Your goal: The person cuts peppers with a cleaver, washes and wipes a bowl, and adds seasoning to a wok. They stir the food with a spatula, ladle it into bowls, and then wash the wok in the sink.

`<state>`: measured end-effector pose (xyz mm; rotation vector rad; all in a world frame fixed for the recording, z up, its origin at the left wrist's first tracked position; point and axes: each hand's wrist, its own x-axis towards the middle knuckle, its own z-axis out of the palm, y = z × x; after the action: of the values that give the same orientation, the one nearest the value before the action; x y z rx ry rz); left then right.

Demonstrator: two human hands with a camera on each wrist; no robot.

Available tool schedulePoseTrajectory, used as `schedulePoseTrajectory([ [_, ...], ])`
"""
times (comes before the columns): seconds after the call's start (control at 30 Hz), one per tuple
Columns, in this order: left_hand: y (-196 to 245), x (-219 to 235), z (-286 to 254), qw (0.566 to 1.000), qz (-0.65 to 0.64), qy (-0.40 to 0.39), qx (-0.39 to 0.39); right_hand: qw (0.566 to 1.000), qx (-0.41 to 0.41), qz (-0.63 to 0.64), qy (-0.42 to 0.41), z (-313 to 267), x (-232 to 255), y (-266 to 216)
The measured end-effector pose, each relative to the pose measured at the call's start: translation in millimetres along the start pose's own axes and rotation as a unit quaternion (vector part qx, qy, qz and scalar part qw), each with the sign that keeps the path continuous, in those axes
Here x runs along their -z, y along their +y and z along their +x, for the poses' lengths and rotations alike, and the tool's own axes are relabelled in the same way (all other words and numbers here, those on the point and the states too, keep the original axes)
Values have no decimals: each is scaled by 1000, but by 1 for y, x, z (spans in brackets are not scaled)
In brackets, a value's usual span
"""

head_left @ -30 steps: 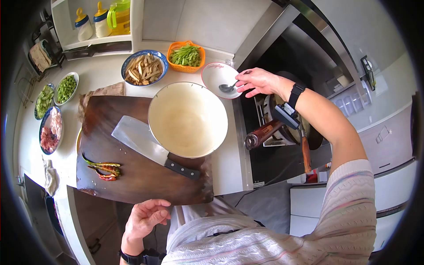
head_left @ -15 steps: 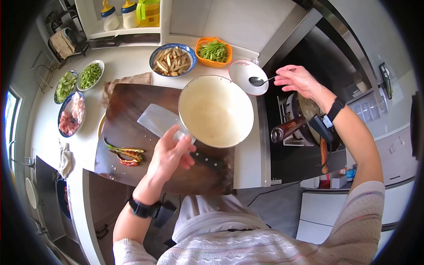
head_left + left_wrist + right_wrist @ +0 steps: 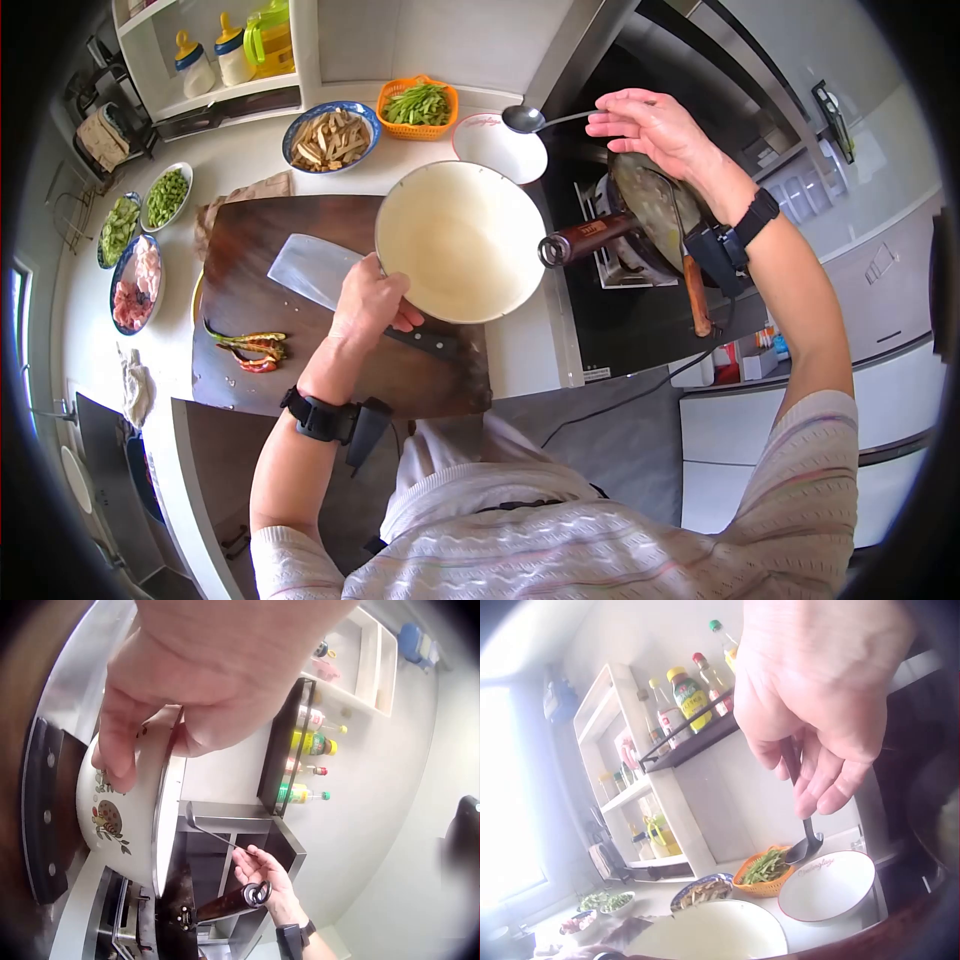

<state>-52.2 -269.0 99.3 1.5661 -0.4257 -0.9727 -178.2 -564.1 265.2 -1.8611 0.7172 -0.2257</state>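
My left hand [image 3: 370,300] grips the near left rim of a large cream enamel bowl [image 3: 460,245], thumb at the edge and fingers round its outside wall. Painted flowers show on that wall [image 3: 112,817] in the left wrist view. At the upper right, my right hand [image 3: 655,130] holds a dark metal spoon [image 3: 523,119] by its handle, the spoon's head over the far edge of a white bowl with a red rim [image 3: 515,158]. A cleaver [image 3: 305,270] lies on the dark cutting board [image 3: 260,235], partly hidden by my left hand and the enamel bowl.
Peppers [image 3: 255,350] lie on the board. Behind stand a bowl of sliced strips [image 3: 330,140] and an orange basket [image 3: 415,130] of greens. Plates of meat [image 3: 135,285] and chopped greens [image 3: 166,198] are left. Right, a pan [image 3: 645,200] with a brown handle [image 3: 590,240] sits on the stove.
My left hand has come up from the board's front edge, past the cleaver, and taken the enamel bowl's rim. My right hand has lifted the spoon out of the white bowl.
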Motion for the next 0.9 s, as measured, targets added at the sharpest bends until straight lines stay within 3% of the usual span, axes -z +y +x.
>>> schedulePoseTrajectory([
  [0.23, -4, -63, -15, 997, 37, -63, 17, 993, 78, 41, -82, -44, 0, -11],
  [0.43, -25, -124, -22, 995, 78, -55, 31, 976, 109, 82, -171, -84, 4, -4],
  [0.53, -40, -147, -25, 998, 51, -29, 35, 974, 118, 84, -172, -99, 6, 0],
  [0.77, -53, -158, -51, 998, 18, 7, 52, 964, 128, 120, -199, -109, 3, 6],
  [0.83, -55, -150, -66, 997, 13, 0, 74, 965, 123, 99, -207, -107, 2, 6],
  [0.9, -48, -139, -88, 999, 9, -33, 41, 969, 118, 122, -178, -108, -3, 2],
])
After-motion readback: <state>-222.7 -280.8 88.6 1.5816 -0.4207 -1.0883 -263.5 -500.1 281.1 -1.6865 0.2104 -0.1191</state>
